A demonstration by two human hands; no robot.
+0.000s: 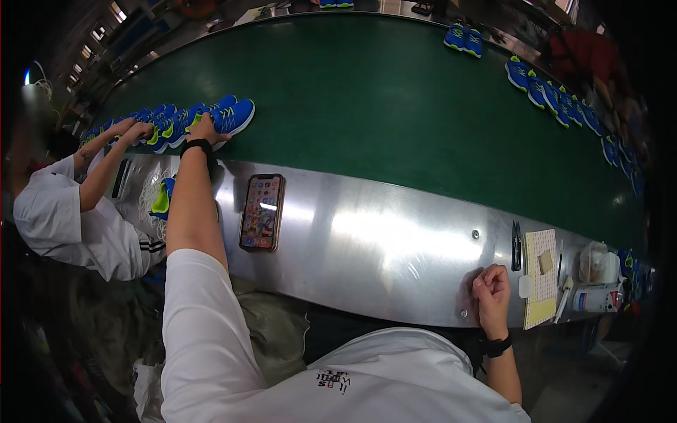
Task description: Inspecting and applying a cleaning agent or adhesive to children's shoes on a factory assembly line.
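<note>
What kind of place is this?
Probably a shoe factory: many matching blue shoes sit in rows on a big green surface, perhaps a conveyor belt, and a co-worker has hands among them.

- A broad white glare is thrown back by the metal ledge (423,289), right of the phone (252,204).
- The phone's screen is crossed by a pale reflected streak.
- The green surface (338,106), beyond the phone, is evenly but more dimly lit.
- A soft shadow is cast on the metal beside the right hand (492,290), well right of the phone.
- Small bright windows (118,12) are seen far beyond the phone, to its left.
- Edges around the phone's surroundings are bowed by the fisheye; the corners are blackened.
</note>
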